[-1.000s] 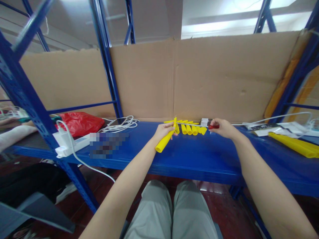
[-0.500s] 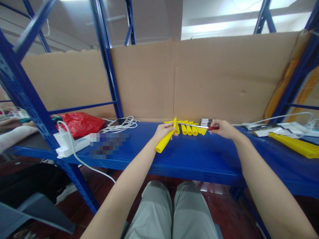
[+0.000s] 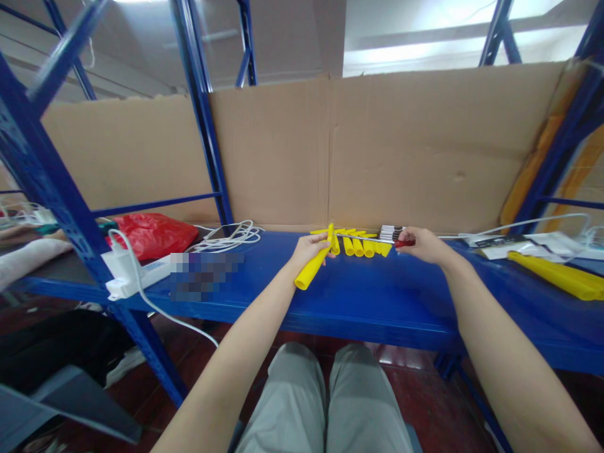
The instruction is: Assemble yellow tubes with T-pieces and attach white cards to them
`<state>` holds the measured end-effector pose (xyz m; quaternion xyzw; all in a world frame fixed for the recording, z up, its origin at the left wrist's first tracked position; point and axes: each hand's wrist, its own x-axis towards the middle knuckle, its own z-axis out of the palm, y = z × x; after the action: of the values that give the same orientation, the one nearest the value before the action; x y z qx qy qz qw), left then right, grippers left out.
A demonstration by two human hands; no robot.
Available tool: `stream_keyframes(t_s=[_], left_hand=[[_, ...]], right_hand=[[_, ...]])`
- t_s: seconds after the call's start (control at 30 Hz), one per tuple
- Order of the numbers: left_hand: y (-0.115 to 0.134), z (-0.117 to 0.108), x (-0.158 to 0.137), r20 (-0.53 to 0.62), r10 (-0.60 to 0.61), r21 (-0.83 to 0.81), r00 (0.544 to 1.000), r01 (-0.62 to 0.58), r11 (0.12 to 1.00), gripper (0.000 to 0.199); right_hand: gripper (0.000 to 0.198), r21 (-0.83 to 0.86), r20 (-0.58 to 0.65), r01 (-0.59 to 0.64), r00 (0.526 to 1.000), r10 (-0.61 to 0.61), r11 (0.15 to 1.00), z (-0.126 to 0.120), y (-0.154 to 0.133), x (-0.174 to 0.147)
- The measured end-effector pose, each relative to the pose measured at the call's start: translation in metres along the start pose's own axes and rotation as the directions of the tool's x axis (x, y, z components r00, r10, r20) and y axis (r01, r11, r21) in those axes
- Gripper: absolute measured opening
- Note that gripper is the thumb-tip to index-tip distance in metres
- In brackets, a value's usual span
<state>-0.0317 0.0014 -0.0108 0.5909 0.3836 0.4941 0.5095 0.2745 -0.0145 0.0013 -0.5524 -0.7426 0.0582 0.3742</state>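
Note:
My left hand [image 3: 307,249] is closed around a yellow tapered plastic tube [image 3: 310,272], its wide open end tilted down towards me. In my right hand [image 3: 425,244] is the dark red handle of a screwdriver [image 3: 404,243]. Its thin metal shaft points left, and the tip meets the narrow upper part of the tube; the exact contact is too small to see. Behind the hands, several more yellow tubes [image 3: 358,249] lie side by side on the blue shelf [image 3: 372,296]. Several small white and dark sticks [image 3: 389,231] lie beyond them.
Cardboard [image 3: 401,145] walls off the back. To the left are a red plastic bag [image 3: 153,234], coiled white cable [image 3: 236,236] and a power strip [image 3: 136,277]. More yellow pieces [image 3: 557,274] lie at the right. Another person's arm [image 3: 33,255] shows far left.
Almost nothing differs. Both hands keep their grip and place, with the screwdriver shaft still at the tube; the shaft may sit very slightly lower.

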Motion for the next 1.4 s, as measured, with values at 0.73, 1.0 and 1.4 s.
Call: stream_keyframes(t_s=[0.73,1.0,1.4], left_hand=[[0.0030,0.0013,-0.0022,-0.003,-0.013,-0.010,1.000,0.013,1.000,0.042],[0.0054,0.0017,-0.0040,0.022,-0.015,-0.019,1.000,0.016,1.000,0.044],[0.0062,0.0019,-0.0050,0.019,-0.028,-0.009,0.999,0.028,1.000,0.041]], right_hand=[[0.017,-0.033,-0.012,0.035,0.999,-0.035,0.999,-0.0002,0.0007,-0.0008],[0.016,-0.037,-0.015,0.037,0.999,-0.038,0.999,0.0001,-0.0044,-0.0019],[0.017,-0.033,0.003,0.039,0.999,-0.039,0.999,0.0011,0.0006,-0.0009]])
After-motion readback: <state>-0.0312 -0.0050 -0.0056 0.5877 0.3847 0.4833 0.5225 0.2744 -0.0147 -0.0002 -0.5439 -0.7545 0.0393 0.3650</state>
